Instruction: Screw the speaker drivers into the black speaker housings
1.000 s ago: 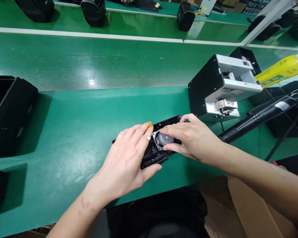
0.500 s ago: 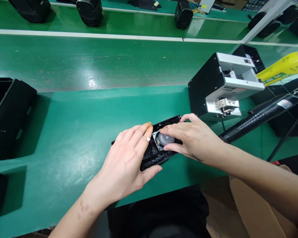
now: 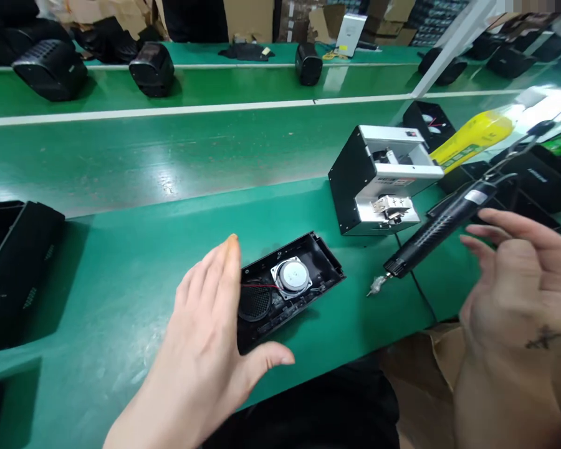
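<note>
A black plastic housing [image 3: 318, 262] lies tilted on the green bench, its open side up. Inside it sits a round silver speaker [image 3: 294, 275] with a square frame and a red wire, beside a round mesh grille [image 3: 256, 302]. My left hand [image 3: 210, 312] rests at the housing's left end, thumb spread away from the fingers, covering that end. At the right, my right hand [image 3: 518, 274] is raised near a hanging black electric screwdriver [image 3: 442, 227], its fingers apart and slightly curled, nothing visible in them. The screwdriver's tip points down toward the bench.
A black and silver machine [image 3: 378, 181] stands behind the housing, with a yellow bottle [image 3: 477, 140] beyond it. A large black box [image 3: 19, 268] is at the left. Black speaker cabinets [image 3: 152, 70] stand across the green line. A cardboard box [image 3: 421, 380] is at the lower right.
My right hand has left the speaker and moved right toward the screwdriver. My left hand has shifted slightly left, uncovering more of the grille. The camera view has tilted up.
</note>
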The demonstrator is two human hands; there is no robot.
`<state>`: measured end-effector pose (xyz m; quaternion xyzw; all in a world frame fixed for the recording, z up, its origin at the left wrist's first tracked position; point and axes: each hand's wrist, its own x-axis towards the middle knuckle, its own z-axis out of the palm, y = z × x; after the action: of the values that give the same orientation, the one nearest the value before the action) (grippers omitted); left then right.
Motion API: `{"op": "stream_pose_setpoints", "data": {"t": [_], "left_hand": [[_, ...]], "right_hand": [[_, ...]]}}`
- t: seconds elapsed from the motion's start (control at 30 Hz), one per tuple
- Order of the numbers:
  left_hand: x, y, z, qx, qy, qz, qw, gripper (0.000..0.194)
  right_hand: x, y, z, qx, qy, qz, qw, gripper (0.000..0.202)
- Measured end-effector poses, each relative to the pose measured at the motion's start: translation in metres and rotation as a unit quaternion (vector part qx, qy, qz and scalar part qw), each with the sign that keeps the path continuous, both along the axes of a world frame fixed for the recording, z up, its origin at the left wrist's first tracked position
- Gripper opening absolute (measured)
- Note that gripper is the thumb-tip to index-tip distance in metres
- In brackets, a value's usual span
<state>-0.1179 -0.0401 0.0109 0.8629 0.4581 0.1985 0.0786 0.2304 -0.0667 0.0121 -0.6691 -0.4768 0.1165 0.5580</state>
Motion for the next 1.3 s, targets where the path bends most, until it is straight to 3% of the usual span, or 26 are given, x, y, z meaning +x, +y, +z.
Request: {"op": "stream_pose_setpoints", "data": {"t": [0.03,0.1,0.17,0.23,0.33,0.43,0.57,0.63,0.67,0.73,0.77,0.8,0.83,0.9,0.97,1.07,1.13,1.2,1.3], "left_hand": [[0.005,0.001,0.001,0.011,0.017,-0.019,1.000,0.108],[0.015,0.004,0.000,0.029,0.065,-0.061,0.996,0.099],[0.023,0.009,-0.003,0.036,0.104,-0.086,0.990,0.092],[0.029,0.015,-0.006,0.029,0.111,-0.097,0.989,0.087],[0.034,0.025,-0.007,-0.008,0.084,-0.102,0.991,0.061],[0.042,0.034,-0.006,-0.037,0.085,-0.064,0.994,0.042],[0.054,0.044,-0.005,-0.111,0.139,-0.035,0.983,0.049],[0.056,0.046,-0.005,-0.141,0.149,-0.029,0.978,0.053],[0.057,0.047,-0.005,-0.145,0.151,-0.027,0.977,0.054],[0.056,0.048,-0.005,-0.143,0.155,-0.033,0.977,0.052],[0.055,0.048,-0.005,-0.141,0.159,-0.040,0.976,0.052],[0.054,0.048,-0.005,-0.136,0.163,-0.045,0.976,0.053],[0.054,0.047,-0.005,-0.131,0.167,-0.046,0.976,0.053],[0.055,0.046,-0.007,-0.118,0.169,-0.039,0.978,0.052],[0.056,0.043,-0.009,-0.101,0.163,-0.031,0.981,0.049],[0.056,0.041,-0.012,-0.076,0.152,-0.032,0.985,0.045],[0.056,0.040,-0.013,-0.066,0.147,-0.038,0.986,0.044],[0.055,0.041,-0.013,-0.062,0.144,-0.042,0.987,0.042],[0.055,0.041,-0.014,-0.051,0.145,-0.042,0.987,0.040]], "right_hand": [[0.010,-0.003,-0.012,0.022,0.056,-0.067,0.996,0.033],[0.025,-0.002,-0.039,0.001,0.131,-0.100,0.986,0.043],[0.033,0.008,-0.061,-0.053,0.201,-0.055,0.977,0.050],[0.039,0.020,-0.071,-0.065,0.260,-0.010,0.963,0.053],[0.043,0.032,-0.070,-0.034,0.330,0.051,0.942,0.047],[0.044,0.033,-0.061,-0.002,0.396,0.117,0.911,0.045],[0.047,0.035,-0.045,0.073,0.475,0.210,0.851,0.072],[0.052,0.045,-0.036,0.118,0.534,0.297,0.783,0.067],[0.056,0.052,-0.032,0.135,0.566,0.369,0.724,0.064],[0.063,0.070,-0.025,0.157,0.620,0.510,0.575,0.059],[0.066,0.079,-0.023,0.160,0.635,0.554,0.515,0.059],[0.068,0.088,-0.022,0.157,0.641,0.579,0.478,0.059],[0.070,0.095,-0.021,0.147,0.639,0.598,0.462,0.061],[0.071,0.105,-0.019,0.105,0.615,0.615,0.483,0.072],[0.068,0.107,-0.018,0.063,0.581,0.595,0.552,0.084],[0.061,0.102,-0.015,0.028,0.535,0.488,0.689,0.081],[0.056,0.098,-0.014,0.020,0.512,0.461,0.724,0.073],[0.051,0.095,-0.015,0.024,0.529,0.471,0.706,0.067],[0.038,0.088,-0.017,0.072,0.658,0.445,0.603,0.062]]}}
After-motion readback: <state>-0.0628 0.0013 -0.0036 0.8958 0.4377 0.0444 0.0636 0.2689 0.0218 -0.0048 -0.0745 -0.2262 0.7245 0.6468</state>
